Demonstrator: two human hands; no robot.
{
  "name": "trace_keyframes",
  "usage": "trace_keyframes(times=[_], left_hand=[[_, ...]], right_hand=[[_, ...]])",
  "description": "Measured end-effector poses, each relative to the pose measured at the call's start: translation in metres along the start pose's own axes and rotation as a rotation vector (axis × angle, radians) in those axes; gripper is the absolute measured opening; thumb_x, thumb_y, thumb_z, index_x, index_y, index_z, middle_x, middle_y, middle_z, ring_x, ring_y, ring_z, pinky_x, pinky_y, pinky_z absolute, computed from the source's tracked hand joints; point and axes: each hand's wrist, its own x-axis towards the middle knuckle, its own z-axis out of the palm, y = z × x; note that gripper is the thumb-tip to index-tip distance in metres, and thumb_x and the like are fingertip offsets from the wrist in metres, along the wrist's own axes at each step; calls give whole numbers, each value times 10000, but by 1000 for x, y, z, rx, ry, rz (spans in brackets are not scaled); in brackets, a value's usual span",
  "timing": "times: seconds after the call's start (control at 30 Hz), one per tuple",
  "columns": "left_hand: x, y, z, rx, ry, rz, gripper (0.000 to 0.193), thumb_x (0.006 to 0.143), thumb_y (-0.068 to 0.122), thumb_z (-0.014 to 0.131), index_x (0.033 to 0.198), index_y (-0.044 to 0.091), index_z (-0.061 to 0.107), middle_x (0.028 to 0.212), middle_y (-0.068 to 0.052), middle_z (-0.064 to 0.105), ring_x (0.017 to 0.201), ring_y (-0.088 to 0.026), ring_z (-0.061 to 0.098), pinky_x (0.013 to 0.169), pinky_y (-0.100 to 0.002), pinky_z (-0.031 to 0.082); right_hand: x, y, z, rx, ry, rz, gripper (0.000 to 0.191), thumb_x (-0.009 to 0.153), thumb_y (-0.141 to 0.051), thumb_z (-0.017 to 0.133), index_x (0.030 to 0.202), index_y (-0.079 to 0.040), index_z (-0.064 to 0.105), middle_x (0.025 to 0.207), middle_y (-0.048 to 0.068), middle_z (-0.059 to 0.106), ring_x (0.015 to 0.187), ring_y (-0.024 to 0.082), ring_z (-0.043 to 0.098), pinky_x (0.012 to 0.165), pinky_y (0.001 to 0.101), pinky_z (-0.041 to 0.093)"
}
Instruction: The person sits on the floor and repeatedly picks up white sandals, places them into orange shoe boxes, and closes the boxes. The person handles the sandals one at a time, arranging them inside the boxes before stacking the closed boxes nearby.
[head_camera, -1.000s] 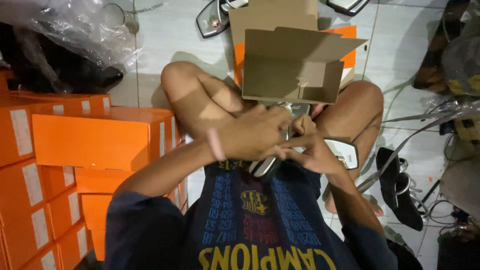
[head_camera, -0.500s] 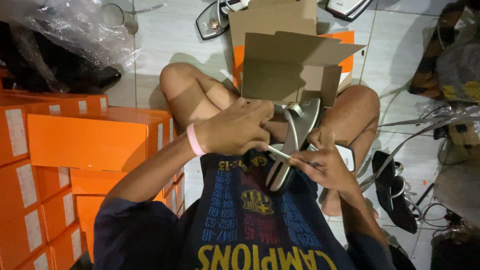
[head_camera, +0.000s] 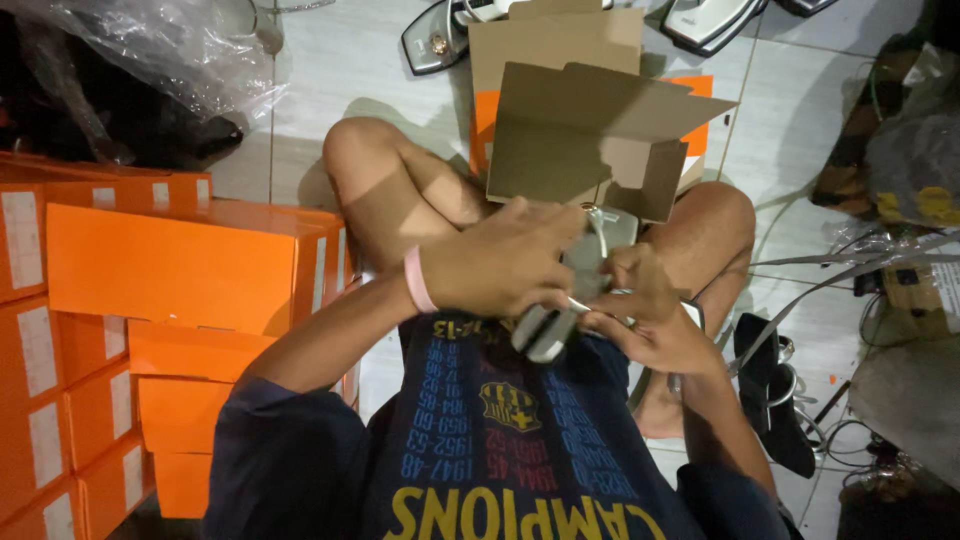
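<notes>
Two hands (head_camera: 560, 285) around grey sandal (head_camera: 548, 325)

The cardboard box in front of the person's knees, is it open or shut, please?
Open. The cardboard box has its brown lid flap raised and tilted above the orange base, just beyond the left hand and right hand.

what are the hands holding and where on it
Both hold a grey flat sandal: the left hand covers its upper middle, the right hand grips its side near the heel end.

Stacked orange rectangular boxes (head_camera: 190, 265) with white end labels (head_camera: 22, 238) at left; open brown cardboard box (head_camera: 590, 135) on floor beyond knees.
</notes>
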Motion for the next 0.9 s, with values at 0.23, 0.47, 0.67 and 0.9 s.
trace_keyframes(times=[0.23,0.47,0.67,0.9], left_hand=[[-17,-17,2,-178,-41,-60,170,930,299,693,814,181,734,1047,-96,484,1096,-278,494,891,-454,375],[9,-4,25,-39,-22,-56,286,876,329,718,985,66,689,1102,-107,495,1110,-291,494,845,-465,383],[-9,-8,23,-86,104,44,174,932,342,692,918,181,755,1131,-102,500,1169,-299,494,850,-459,378],[-30,-24,29,-209,55,-144,164,917,318,690,887,192,790,1019,-110,470,1044,-300,489,805,-426,389]], right_hand=[[-36,9,-21,78,-278,306,163,938,-195,675,892,-93,792,732,23,769,594,119,662,576,286,486],[10,-10,-13,-180,-253,145,164,881,-220,707,1003,-118,747,1018,107,693,1004,273,623,873,421,457],[13,1,-17,-178,-210,-44,130,882,-264,695,798,-177,743,949,54,561,1021,260,496,956,421,355],[-27,21,-20,176,-435,795,222,967,-361,614,901,-185,732,924,-29,775,1006,199,669,968,389,532]])
